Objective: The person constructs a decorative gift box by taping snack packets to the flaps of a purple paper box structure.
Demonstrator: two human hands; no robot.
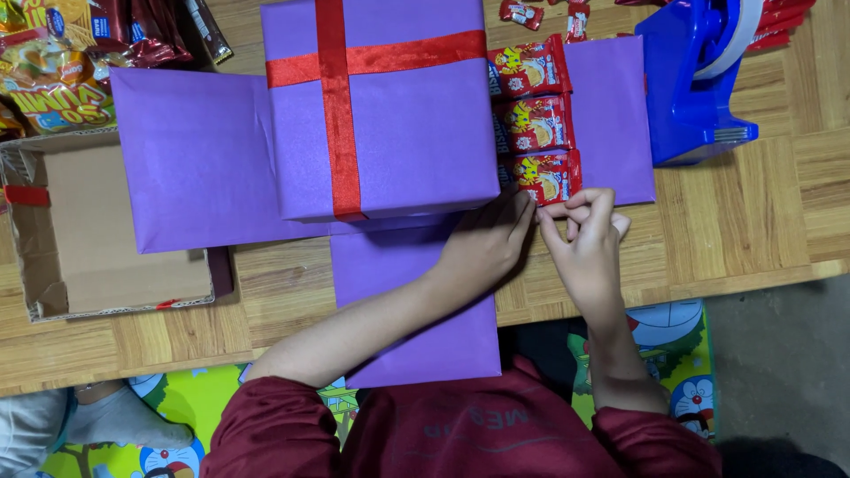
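A purple box lid (390, 115) crossed by a red ribbon (336, 106) sits on unfolded purple paper flaps (195, 159). On the right flap (615, 106) lie three red snack packets (536, 124) in a column. My left hand (487, 243) rests at the lid's front right corner, its fingertips touching the lowest packet (549, 177). My right hand (584, 243) is beside it, its fingers pinched at the bottom edge of that packet. What the fingertips hold is too small to tell.
A blue tape dispenser (695, 80) stands at the right. An open cardboard box lid (97, 230) lies at the left, with snack bags (53, 71) behind it. More red packets (531, 13) lie at the back. The wooden table's edge (753, 283) runs in front.
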